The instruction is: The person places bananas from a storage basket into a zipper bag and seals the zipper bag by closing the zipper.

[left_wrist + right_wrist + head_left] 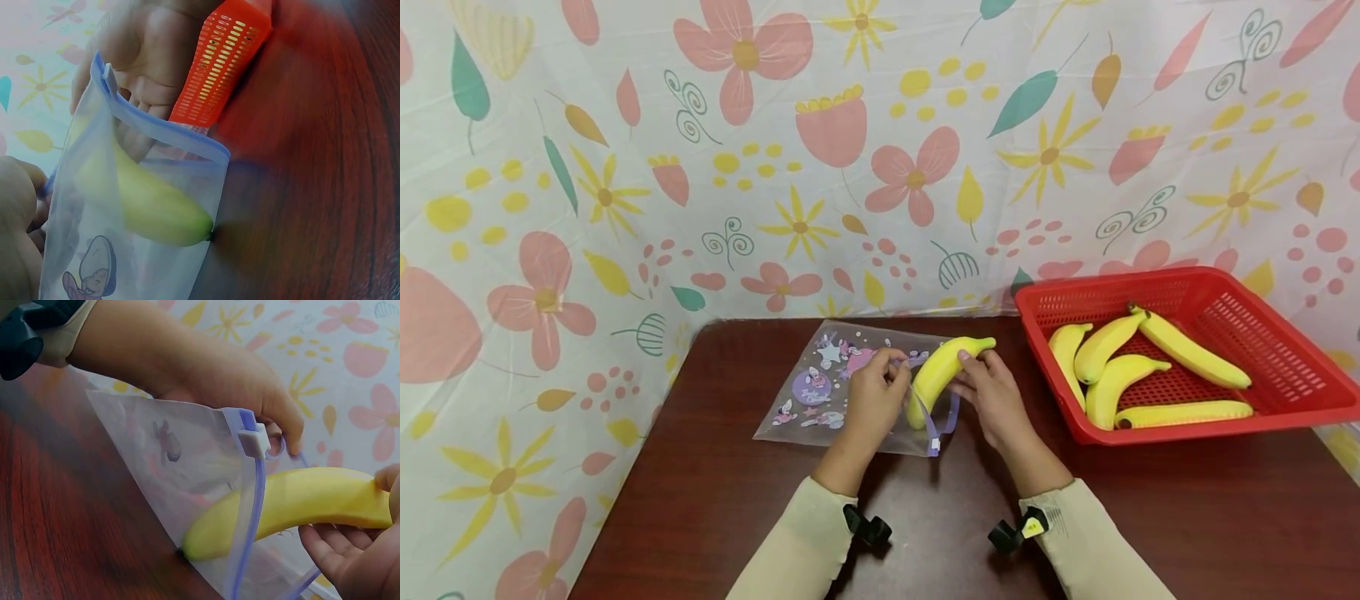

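A yellow banana [942, 367] is partly inside a clear zip bag [808, 421] with cartoon prints and a purple zip edge. Its lower end lies within the bag, while the stem end sticks out of the mouth. My right hand [994, 396] holds the banana near the stem end, thumb on top and fingers beneath. With my left hand [874, 396] I pinch the bag's zip edge beside the opening. The white zip slider [253, 440] sits at one end of the purple strip. In the left wrist view the banana's tip shows through the plastic.
A red plastic basket [1225, 292] with several more bananas [1127, 383] stands to the right of my hands. All of it rests on a dark brown wooden table [700, 500]. Behind and to the left hangs a floral-patterned cloth [925, 267].
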A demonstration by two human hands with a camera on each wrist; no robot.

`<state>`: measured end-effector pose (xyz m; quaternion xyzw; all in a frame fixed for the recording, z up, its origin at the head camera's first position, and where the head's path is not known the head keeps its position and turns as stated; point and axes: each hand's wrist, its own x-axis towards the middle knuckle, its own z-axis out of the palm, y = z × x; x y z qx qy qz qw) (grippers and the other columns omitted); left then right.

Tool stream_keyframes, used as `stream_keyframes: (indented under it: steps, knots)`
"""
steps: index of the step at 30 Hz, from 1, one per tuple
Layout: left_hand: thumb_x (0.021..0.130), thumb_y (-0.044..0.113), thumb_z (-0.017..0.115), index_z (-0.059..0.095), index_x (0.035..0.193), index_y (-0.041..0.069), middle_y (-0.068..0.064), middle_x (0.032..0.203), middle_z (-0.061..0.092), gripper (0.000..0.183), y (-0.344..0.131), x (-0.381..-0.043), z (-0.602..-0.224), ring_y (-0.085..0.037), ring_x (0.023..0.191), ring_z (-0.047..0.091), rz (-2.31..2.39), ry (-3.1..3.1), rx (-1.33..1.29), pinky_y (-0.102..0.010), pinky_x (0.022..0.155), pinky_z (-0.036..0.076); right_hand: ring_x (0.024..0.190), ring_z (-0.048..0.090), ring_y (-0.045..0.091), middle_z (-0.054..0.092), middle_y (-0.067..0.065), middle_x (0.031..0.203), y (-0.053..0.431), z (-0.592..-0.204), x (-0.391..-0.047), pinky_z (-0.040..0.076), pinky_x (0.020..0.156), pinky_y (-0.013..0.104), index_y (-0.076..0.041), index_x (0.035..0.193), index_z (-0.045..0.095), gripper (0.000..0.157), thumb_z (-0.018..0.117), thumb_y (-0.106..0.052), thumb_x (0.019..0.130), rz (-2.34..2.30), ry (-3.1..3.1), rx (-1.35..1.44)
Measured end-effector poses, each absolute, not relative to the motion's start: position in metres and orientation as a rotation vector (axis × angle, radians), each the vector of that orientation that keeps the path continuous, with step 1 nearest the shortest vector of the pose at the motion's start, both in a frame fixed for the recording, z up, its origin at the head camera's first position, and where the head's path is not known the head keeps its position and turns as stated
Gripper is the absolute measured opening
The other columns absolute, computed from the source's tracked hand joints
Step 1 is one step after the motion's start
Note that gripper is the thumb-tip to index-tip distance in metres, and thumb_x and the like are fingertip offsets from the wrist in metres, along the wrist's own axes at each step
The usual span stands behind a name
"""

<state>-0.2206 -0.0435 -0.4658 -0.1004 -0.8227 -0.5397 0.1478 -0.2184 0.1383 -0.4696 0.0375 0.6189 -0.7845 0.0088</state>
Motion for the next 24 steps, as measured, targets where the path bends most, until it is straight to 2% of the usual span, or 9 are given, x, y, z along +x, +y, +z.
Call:
stream_keyframes:
  steps: [6,11,14,21,24]
  knots:
    - [0.098,0.01,0.06,0.067,0.104,0.001,-0.006,0.063,0.066,0.013,-0.043,-0.221,-0.466,-0.002,0.044,0.055,-1.555,-2.355,-0.297,-0.022,0.041,0.048,0.099,0.067,0.012,0.06,0.005,0.114,0.138,-0.47,-0.22,0.06,0.092,0.039,-0.001,0.133,0.045,0.04,0.058,-0.023,0.103,-2.441,1.994,0.125]
    - [0.098,0.009,0.058,0.066,0.108,-0.002,-0.008,0.064,0.066,0.017,-0.043,-0.221,-0.467,-0.013,0.045,0.061,-1.594,-2.351,-0.305,-0.023,0.041,0.049,0.092,0.069,0.011,0.061,0.004,0.111,0.145,-0.471,-0.223,0.063,0.081,0.034,-0.003,0.131,0.047,0.044,0.063,-0.031,0.101,-2.45,2.032,0.183]
    - [0.098,0.009,0.058,0.065,0.109,-0.002,-0.007,0.063,0.066,0.017,-0.042,-0.221,-0.467,-0.018,0.046,0.063,-1.592,-2.357,-0.313,-0.023,0.042,0.05,0.089,0.07,0.011,0.06,0.005,0.108,0.149,-0.472,-0.223,0.063,0.079,0.035,-0.003,0.132,0.046,0.047,0.061,-0.034,0.101,-2.432,2.032,0.187]
    - [0.099,0.01,0.058,0.065,0.106,0.003,-0.004,0.062,0.065,0.013,-0.042,-0.221,-0.468,-0.01,0.045,0.06,-1.54,-2.376,-0.309,-0.022,0.043,0.05,0.085,0.072,0.012,0.063,0.011,0.107,0.147,-0.476,-0.224,0.063,0.079,0.036,0.007,0.135,0.042,0.055,0.053,-0.037,0.105,-2.32,2.071,0.129]
    - [0.099,0.012,0.058,0.065,0.106,0.005,-0.003,0.063,0.065,0.012,-0.042,-0.221,-0.468,-0.005,0.046,0.058,-1.529,-2.385,-0.299,-0.022,0.044,0.05,0.084,0.072,0.012,0.065,0.011,0.107,0.147,-0.478,-0.224,0.063,0.08,0.037,0.008,0.137,0.041,0.053,0.048,-0.036,0.107,-2.304,2.046,0.133]
